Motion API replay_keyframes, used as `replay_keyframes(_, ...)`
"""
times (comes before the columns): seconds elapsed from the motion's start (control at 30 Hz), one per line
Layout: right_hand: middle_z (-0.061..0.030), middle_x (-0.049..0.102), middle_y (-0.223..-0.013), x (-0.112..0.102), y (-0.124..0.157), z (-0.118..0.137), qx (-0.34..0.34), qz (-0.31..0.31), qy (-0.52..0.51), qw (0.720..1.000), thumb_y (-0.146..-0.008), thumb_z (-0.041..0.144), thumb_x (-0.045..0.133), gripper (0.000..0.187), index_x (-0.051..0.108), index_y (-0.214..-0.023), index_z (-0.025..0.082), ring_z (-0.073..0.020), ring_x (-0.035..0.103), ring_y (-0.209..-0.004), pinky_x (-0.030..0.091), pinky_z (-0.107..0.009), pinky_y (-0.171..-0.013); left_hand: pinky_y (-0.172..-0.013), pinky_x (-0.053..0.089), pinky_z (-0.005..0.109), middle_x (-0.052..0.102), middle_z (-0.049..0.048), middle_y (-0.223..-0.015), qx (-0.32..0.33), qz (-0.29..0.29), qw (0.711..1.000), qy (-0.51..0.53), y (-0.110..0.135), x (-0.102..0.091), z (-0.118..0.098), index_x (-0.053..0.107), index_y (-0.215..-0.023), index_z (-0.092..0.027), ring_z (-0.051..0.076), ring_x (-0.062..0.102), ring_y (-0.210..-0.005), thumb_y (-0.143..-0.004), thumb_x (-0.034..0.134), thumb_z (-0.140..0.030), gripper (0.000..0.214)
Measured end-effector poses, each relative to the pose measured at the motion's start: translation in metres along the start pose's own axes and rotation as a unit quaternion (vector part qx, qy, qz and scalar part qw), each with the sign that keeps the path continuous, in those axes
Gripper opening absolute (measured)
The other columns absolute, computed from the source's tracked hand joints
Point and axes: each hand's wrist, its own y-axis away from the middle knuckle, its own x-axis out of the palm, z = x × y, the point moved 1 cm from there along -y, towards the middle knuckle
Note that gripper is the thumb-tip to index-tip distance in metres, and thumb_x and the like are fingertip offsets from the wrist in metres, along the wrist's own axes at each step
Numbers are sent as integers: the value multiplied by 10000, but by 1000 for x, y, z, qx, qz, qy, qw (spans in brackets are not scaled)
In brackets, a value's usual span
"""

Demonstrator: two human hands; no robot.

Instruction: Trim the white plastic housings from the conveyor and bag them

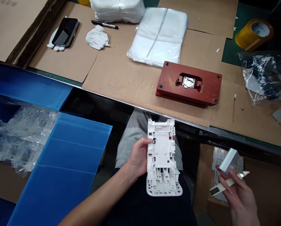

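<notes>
My left hand (pixel 137 156) grips a white moulded plastic housing (pixel 162 158) by its left edge and holds it flat over my lap, ribbed inner side up. My right hand (pixel 239 196) is at the lower right, fingers closed on a small white block (pixel 230 160) and a thin cream tool with a pointed tip (pixel 229 182). Under that hand stands an open cardboard box (pixel 267 188) with several white parts in it.
A red fixture plate (pixel 189 84) with a metal insert lies on the cardboard-covered bench. Behind it are stacked clear bags (pixel 160 36), a phone (pixel 65 31), a glove (pixel 97 37), a pen (pixel 105 24) and a tape roll (pixel 253 34). A blue bin (pixel 60 169) with plastic wrap stands at the left.
</notes>
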Motion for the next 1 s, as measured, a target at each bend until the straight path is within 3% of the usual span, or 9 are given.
replay_keyframes(0.1, -26, 730, -919, 75, 51, 36, 0, 114, 41, 993, -594, 217, 886, 415, 662, -943, 247, -222, 735, -778, 652, -299, -640, -925, 510, 484, 724, 204, -1174, 20, -73, 997, -32, 4, -6, -3, 606, -1275, -36, 387, 661, -1105, -798, 524, -296, 549)
replay_keyframes(0.2, -52, 743, -937, 151, 95, 63, 24, 300, 110, 947, -647, 272, 900, 417, 692, -1004, 211, -219, 725, -819, 626, -323, -752, -895, 526, 443, 755, 170, -1071, 58, -128, 987, -83, 12, -12, -6, 665, -1176, -72, 361, 677, -1066, -834, 560, -317, 434)
replay_keyframes(0.27, -59, 749, -912, 187, 113, 68, 28, 386, 166, 907, -686, 301, 897, 391, 696, -1001, 186, -200, 714, -829, 592, -313, -803, -875, 530, 407, 759, 137, -1058, 89, -142, 981, -102, 17, -16, -7, 676, -1148, -107, 333, 682, -1050, -838, 605, -326, 386)
replay_keyframes(0.33, -59, 754, -862, 211, 123, 65, 16, 415, 223, 882, -707, 340, 892, 371, 696, -972, 170, -185, 706, -804, 568, -295, -792, -866, 527, 371, 756, 100, -1077, 119, -144, 977, -106, 22, -19, -7, 673, -1152, -144, 303, 681, -1047, -835, 648, -321, 364)
replay_keyframes(0.47, -62, 763, -867, 229, 128, 53, -18, 420, 270, 866, -714, 399, 881, 391, 719, -985, 168, -197, 706, -805, 563, -308, -783, -854, 512, 323, 750, 59, -1091, 149, -138, 971, -127, 27, -24, -8, 672, -1147, -177, 255, 677, -1029, -852, 678, -333, 334)
replay_keyframes(0.73, -74, 766, -926, 230, 133, 50, -74, 386, 317, 863, -768, 417, 827, 349, 780, -1021, 181, -242, 708, -909, 587, -329, -805, -742, 507, 287, 756, 43, -958, 102, -131, 973, -158, 28, -26, -15, 695, -1011, -167, 198, 671, -858, -853, 711, -390, 273)
replay_keyframes(1.0, -74, 756, -953, 230, 131, 45, -60, 362, 281, 887, -725, 431, 865, 425, 772, -1065, 194, -227, 702, -895, 596, -329, -795, -860, 520, 309, 749, 63, -1107, 86, -130, 975, -158, 25, -24, -13, 712, -1038, -179, 239, 677, -1038, -893, 661, -453, 314)
